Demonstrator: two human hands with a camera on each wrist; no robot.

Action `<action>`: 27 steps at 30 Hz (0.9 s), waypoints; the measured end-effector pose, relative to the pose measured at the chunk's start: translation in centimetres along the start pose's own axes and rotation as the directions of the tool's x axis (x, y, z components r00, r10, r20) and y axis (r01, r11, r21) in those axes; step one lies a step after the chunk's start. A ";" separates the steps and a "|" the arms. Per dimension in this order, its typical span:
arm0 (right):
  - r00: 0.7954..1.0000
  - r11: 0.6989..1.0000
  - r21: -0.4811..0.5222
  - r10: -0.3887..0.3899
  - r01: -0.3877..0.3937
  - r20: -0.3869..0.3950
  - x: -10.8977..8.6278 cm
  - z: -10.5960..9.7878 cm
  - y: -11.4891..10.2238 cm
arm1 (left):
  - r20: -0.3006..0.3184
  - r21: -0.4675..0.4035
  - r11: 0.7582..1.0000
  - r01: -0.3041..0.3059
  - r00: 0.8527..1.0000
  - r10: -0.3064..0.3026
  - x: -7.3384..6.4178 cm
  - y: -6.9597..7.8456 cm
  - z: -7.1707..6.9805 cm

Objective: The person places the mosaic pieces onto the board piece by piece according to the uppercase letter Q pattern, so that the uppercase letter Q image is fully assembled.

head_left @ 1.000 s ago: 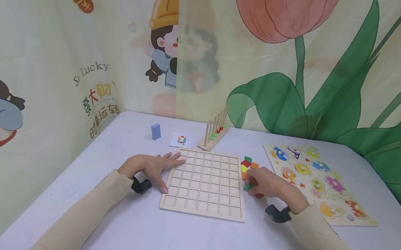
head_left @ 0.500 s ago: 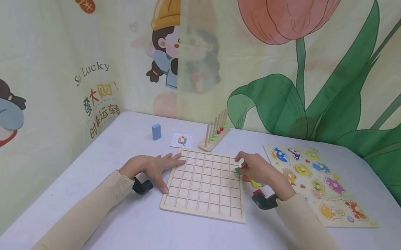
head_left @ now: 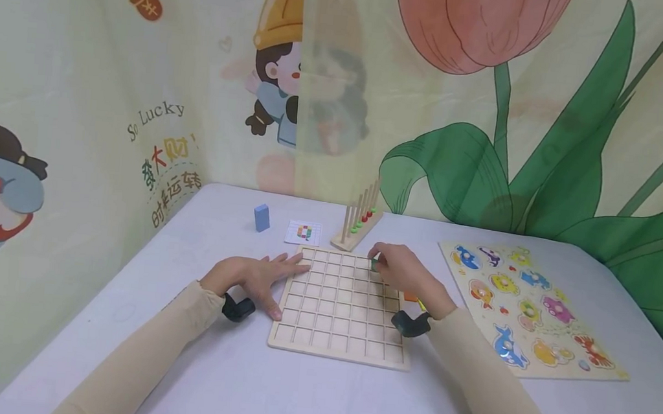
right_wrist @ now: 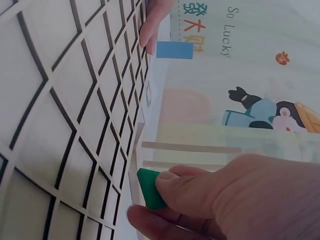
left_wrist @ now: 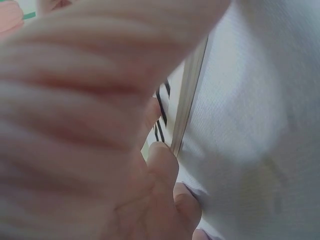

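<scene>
A wooden grid board (head_left: 335, 311) lies flat on the table. My left hand (head_left: 249, 282) rests on its left edge with fingers spread, the thumb near the board's side. Over the board's far right corner, my right hand (head_left: 405, 271) pinches a green square tile (right_wrist: 151, 189) between thumb and fingers. In the right wrist view that tile is tilted and held just off the grid. Orange and yellow tiles (head_left: 411, 298) lie beside the board's right edge, mostly hidden by the right hand and wrist.
Behind the board are a pattern card (head_left: 304, 233), a blue block (head_left: 262, 218) and a wooden peg stand (head_left: 358, 225) with green and red rings. A puzzle board of colourful animals (head_left: 528, 307) lies to the right. A printed curtain (head_left: 333, 181) hangs behind the table.
My right hand has moved from the loose tiles up and left to the board's far right corner, carrying a green tile. My left hand has stayed on the board's left edge.
</scene>
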State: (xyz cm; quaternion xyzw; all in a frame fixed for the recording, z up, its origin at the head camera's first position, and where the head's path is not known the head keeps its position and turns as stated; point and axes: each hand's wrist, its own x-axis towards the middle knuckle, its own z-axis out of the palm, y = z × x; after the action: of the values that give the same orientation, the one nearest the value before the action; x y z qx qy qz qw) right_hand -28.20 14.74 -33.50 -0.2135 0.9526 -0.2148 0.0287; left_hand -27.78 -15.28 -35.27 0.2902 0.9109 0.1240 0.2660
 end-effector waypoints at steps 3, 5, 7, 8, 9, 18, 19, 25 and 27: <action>1.000 1.000 -0.010 -0.010 0.010 -0.025 0.4 0.4 0.0 | -0.002 0.007 1.000 0.003 1.000 -0.003 0.0 0.0 0.0; 0.999 1.000 -0.020 -0.016 0.015 -0.030 0.6 0.7 0.2 | -0.004 0.008 1.000 0.006 1.000 -0.006 0.1 0.0 0.0; 1.000 1.000 -0.021 -0.011 0.010 -0.028 0.9 1.1 0.3 | -0.006 0.004 1.000 0.008 1.000 -0.008 0.1 0.0 0.1; 1.000 1.000 -0.019 -0.008 0.008 -0.023 1.0 1.3 0.3 | -0.007 0.002 1.000 0.009 1.000 -0.009 0.1 0.0 0.1; 1.000 1.000 -0.015 -0.002 0.002 -0.018 1.1 1.5 0.3 | -0.008 0.002 1.000 0.010 1.000 -0.010 0.1 0.0 0.1; 0.999 1.000 0.021 0.007 -0.006 -0.043 1.3 2.3 0.1 | -0.006 0.004 1.000 0.000 1.000 0.000 0.1 -0.2 0.0; 0.999 1.000 0.022 0.012 -0.011 -0.043 1.3 2.3 0.0 | -0.006 0.003 1.000 0.001 1.000 -0.001 0.1 -0.2 0.0; 0.999 1.000 0.008 0.001 -0.001 -0.032 1.6 2.6 0.0 | -0.005 -0.006 1.000 0.002 1.000 -0.002 0.0 0.0 0.0; 1.000 1.000 0.004 0.002 -0.002 -0.029 1.6 2.6 -0.1 | -0.004 -0.009 1.000 -0.002 1.000 0.002 0.0 0.0 0.0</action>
State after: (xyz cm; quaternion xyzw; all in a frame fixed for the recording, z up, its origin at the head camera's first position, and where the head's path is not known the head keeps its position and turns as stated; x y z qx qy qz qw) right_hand -29.24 12.93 -35.76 -0.2093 0.9528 -0.2196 0.0153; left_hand -27.77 -15.28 -35.22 0.2895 0.9106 0.1288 0.2652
